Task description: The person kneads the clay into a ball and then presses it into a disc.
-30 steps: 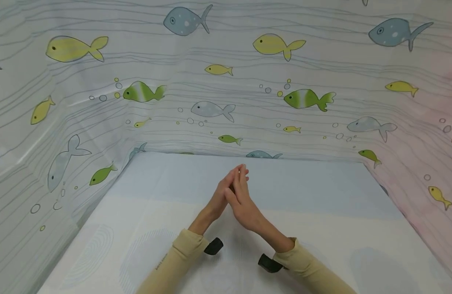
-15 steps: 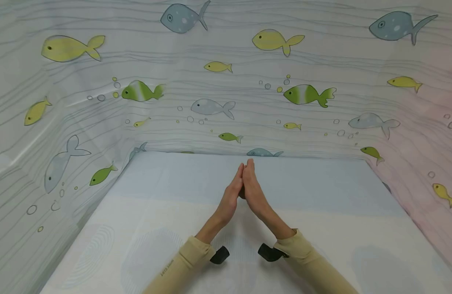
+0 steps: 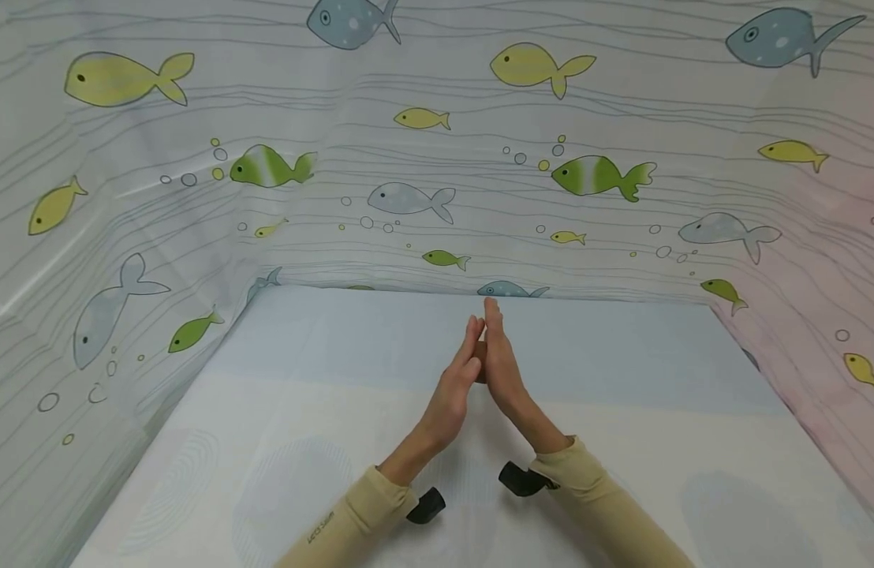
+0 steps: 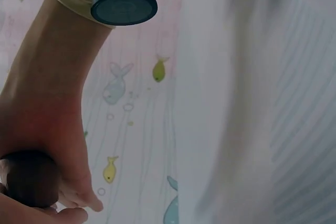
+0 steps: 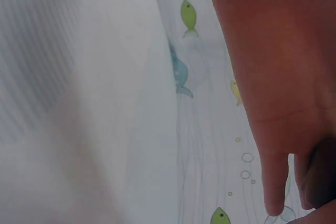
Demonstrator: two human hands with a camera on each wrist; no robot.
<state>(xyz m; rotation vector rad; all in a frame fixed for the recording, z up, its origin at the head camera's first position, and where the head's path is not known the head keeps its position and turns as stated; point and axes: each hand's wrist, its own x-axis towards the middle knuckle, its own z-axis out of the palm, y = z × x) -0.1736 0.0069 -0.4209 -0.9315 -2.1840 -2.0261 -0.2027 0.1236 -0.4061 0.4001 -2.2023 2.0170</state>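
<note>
My two hands meet palm to palm above the middle of the table, fingers straight and pointing away from me. In the head view the left hand [image 3: 453, 388] lies against the right hand [image 3: 506, 369], whose fingertips reach a little farther. A small dark brown round object [image 3: 482, 371] is pressed between the palms and only a sliver of it shows. The left wrist view shows the dark object [image 4: 29, 179] against the right hand [image 4: 47, 114]. It also shows as a dark edge [image 5: 321, 177] in the right wrist view.
The table [image 3: 281, 410] has a pale white and light blue cover. A curtain with printed fish [image 3: 408, 197] walls it in at the back, left and right. Black wrist cameras [image 3: 426, 505] sit by both beige sleeves.
The hands were crossed at an angle one second ago. They have since lined up palm to palm and slid forward, and the right hand has moved slightly ahead of the left.
</note>
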